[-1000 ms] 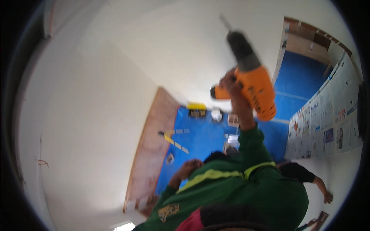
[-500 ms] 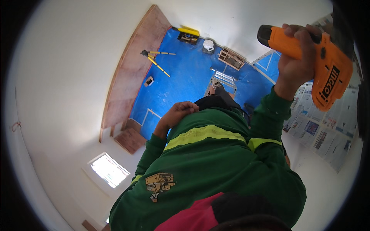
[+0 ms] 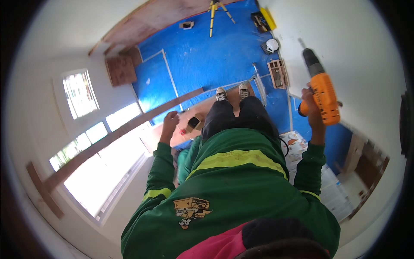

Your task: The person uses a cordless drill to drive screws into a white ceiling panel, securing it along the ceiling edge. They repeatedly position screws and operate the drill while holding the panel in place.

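My right hand (image 3: 310, 103) grips an orange-and-black cordless drill (image 3: 325, 97) by its handle, with the bit pointing up toward the white wall. My left hand (image 3: 171, 121) is held out from my waist, fingers curled; anything in them is too small to make out. Below it, a small cardboard box (image 3: 194, 122) with a dark inside and a red item (image 3: 183, 131) rest on a wooden board (image 3: 174, 134). My feet (image 3: 233, 93) in dark sneakers stand on a wooden platform beside a metal ladder part (image 3: 261, 90).
Blue sheeting (image 3: 177, 52) covers the floor, holding a yellow tripod (image 3: 212, 21), toolbox (image 3: 261, 21) and wooden tray (image 3: 277, 74). A long timber (image 3: 120, 135) crosses before bright windows (image 3: 80, 93). A person in green (image 3: 187, 157) is partly hidden below left. Newspaper (image 3: 297, 144) lies right.
My view has swung toward the windows and my feet. My left hand has moved away from my waist. The drill is lower, its bit again in sight; my right hand still grips it.
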`<state>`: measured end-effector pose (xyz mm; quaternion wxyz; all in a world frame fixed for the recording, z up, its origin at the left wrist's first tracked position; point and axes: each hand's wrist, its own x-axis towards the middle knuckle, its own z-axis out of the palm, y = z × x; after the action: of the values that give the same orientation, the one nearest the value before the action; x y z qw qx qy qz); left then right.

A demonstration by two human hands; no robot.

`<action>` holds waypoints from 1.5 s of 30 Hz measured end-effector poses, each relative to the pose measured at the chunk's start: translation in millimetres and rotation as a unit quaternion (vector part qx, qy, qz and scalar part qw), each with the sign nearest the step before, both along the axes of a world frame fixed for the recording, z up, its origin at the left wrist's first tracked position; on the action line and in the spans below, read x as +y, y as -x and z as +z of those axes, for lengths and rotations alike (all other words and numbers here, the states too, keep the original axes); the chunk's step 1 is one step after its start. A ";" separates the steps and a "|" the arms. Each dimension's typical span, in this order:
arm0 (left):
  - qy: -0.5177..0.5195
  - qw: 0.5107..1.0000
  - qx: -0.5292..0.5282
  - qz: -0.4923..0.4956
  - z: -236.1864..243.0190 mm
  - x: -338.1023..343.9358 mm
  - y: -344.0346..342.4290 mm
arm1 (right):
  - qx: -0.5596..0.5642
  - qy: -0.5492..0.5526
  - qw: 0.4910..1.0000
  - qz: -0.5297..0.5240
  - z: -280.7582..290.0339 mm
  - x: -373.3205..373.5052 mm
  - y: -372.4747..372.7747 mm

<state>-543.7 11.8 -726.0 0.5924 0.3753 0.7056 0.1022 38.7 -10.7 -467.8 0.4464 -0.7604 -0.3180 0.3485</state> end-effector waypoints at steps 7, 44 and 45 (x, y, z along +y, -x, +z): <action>0.098 0.898 -0.023 0.429 -42.1 -224.1 55.3 | -0.076 0.024 0.937 0.340 -53.1 62.4 41.6; 0.060 0.852 0.264 0.449 -421.9 -271.7 -2.1 | -0.416 0.091 0.547 0.721 -374.7 3.2 102.6; 0.080 0.853 0.263 0.443 -442.0 -274.3 2.7 | -0.428 0.081 0.545 0.717 -379.6 3.1 99.6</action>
<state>-546.4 -262.5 -1168.1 0.3049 -0.0132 0.9322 0.1947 -60.9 -7.6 -847.4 -0.2043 -0.3717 -0.8808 0.2106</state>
